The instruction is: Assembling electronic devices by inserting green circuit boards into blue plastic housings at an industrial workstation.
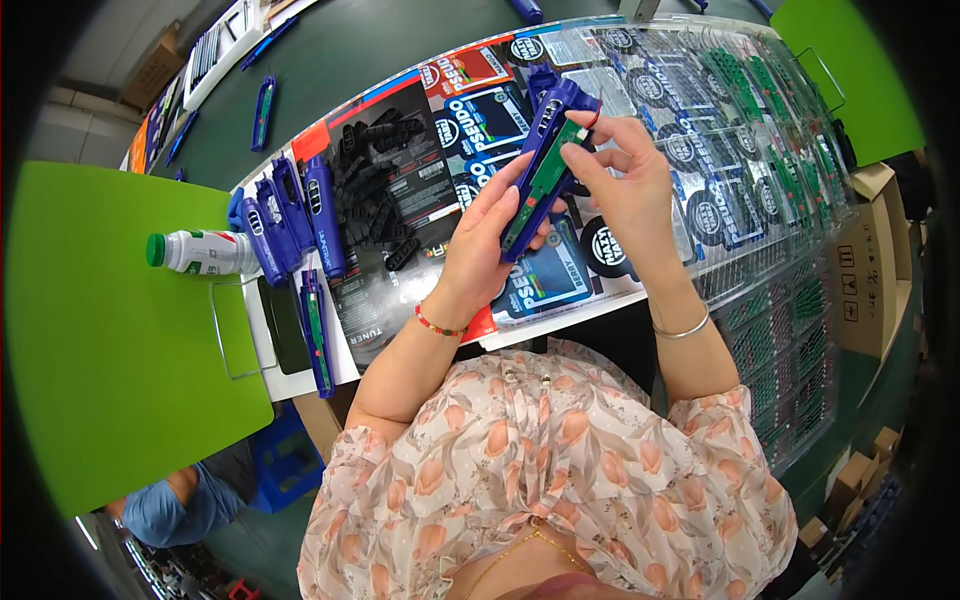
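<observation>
My left hand [478, 245] wraps round the lower part of a long blue plastic housing [514, 246], held tilted above the table. Along the housing's open side lies a narrow green circuit board [550, 172]. The thumb and fingers of my right hand [637, 188] close on the board's upper end, where a short red wire shows. More blue housings [571, 93] rest just beyond my hands, partly hidden by the one I hold.
At the left stand several blue housings [322, 215], one housing with a board [315, 335] and a white bottle [205, 252]. A heap of black rubber pieces [362, 185] lies beside them. Clear trays [745, 140] with green boards cover the right side, near a carton [865, 270].
</observation>
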